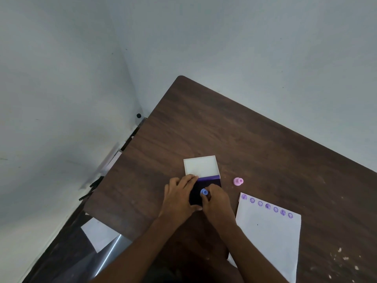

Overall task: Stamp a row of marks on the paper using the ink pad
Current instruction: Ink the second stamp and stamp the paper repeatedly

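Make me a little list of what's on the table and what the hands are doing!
Ink pad: open ink pad, white lid flipped back
Left hand: left hand steadies the pad's left side
Right hand: right hand presses a blue stamp onto the pad
Spare stamp: pink stamp on the table, right of the pad
Paper: paper has seven purple marks along its top edge

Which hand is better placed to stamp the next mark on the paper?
Right. The right hand holds the blue stamp on the ink pad, nearer the paper; the left hand rests on the pad's far side.
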`<state>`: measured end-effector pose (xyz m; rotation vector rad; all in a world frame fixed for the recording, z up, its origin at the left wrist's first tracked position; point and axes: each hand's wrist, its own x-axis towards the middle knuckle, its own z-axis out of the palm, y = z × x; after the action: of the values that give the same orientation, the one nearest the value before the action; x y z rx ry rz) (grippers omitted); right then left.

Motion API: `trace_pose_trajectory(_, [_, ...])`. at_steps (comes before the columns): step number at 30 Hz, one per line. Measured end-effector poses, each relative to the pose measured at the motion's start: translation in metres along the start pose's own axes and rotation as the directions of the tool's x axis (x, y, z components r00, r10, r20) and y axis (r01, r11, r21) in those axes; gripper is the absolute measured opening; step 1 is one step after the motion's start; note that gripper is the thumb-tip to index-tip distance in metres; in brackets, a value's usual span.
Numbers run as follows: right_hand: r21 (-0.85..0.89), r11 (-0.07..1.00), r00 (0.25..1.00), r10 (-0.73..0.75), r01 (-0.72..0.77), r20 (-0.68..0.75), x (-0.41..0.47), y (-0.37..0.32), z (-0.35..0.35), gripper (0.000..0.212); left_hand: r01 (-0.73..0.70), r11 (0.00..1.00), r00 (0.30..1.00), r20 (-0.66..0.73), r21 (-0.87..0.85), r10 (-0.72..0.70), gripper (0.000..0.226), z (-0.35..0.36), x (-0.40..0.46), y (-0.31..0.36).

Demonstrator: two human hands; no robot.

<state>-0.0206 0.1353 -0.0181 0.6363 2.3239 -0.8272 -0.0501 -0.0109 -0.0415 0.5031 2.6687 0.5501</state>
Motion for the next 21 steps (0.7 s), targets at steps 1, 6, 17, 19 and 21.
trace_pose_trajectory(1, [-0.008,1.000,1.000,-0.004,0.004,-0.007,0.0009,-0.0009,0.0001,0.052,0.001,1.000,1.000,0.002,0.007,-0.001,0.097,0.0006,0.0002,-0.0013])
trace_pose_trajectory(6, [0.005,0.999,0.998,-0.037,0.037,-0.057,0.0014,-0.0032,-0.0002,0.044,0.014,1.000,1.000,0.007,0.021,-0.014,0.097,0.0020,0.0022,-0.0044])
trace_pose_trajectory(17, [-0.022,0.999,0.998,-0.048,0.047,-0.032,0.0057,-0.0033,0.0021,0.047,0.023,1.000,1.000,-0.002,0.004,-0.023,0.094,0.0007,0.0044,-0.0038])
trace_pose_trajectory(19, [-0.028,0.998,0.998,-0.052,0.051,-0.045,0.0057,-0.0041,0.0032,0.046,0.018,1.000,1.000,0.003,-0.001,-0.018,0.092,-0.0008,0.0041,-0.0021])
trace_pose_trajectory(21, [-0.041,0.997,0.995,-0.070,0.068,-0.069,0.0058,-0.0058,0.0030,0.045,0.018,1.000,1.000,-0.001,-0.003,-0.018,0.090,-0.0026,0.0040,-0.0001])
